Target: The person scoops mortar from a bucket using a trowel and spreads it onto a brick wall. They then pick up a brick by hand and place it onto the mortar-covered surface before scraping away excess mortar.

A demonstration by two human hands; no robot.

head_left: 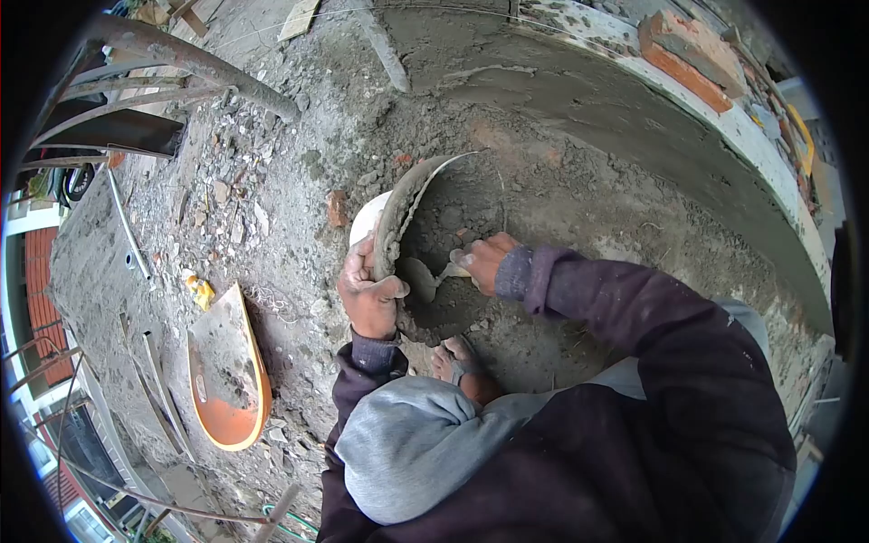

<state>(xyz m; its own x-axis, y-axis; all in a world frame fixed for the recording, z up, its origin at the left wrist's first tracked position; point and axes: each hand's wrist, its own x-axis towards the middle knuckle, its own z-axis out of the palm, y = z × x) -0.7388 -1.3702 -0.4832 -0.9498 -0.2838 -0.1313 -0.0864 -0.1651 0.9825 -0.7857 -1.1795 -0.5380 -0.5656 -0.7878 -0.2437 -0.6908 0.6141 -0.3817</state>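
My left hand [369, 294] is closed on the near edge of a curved white mortar pan [369, 217], its thumb over the mortar-crusted rim. The pan stands tilted, with its open side toward my right hand. My right hand [489, 261] is closed round the pale handle of a small trowel. The trowel's blade [419, 279], smeared with mortar, is inside the pan close to the left thumb. Wet grey mortar lies low in the pan, partly in shadow. Below the pan shows my foot [455, 358] in a strapped sandal.
A wall face with fresh mortar [625, 136] curves along the upper right, with a brick [692, 59] on its top ledge. On rubble-strewn ground at left lie an orange pan [258, 398], metal strips [163, 389] and a white pipe [127, 222]. Metal bars [199, 63] stand upper left.
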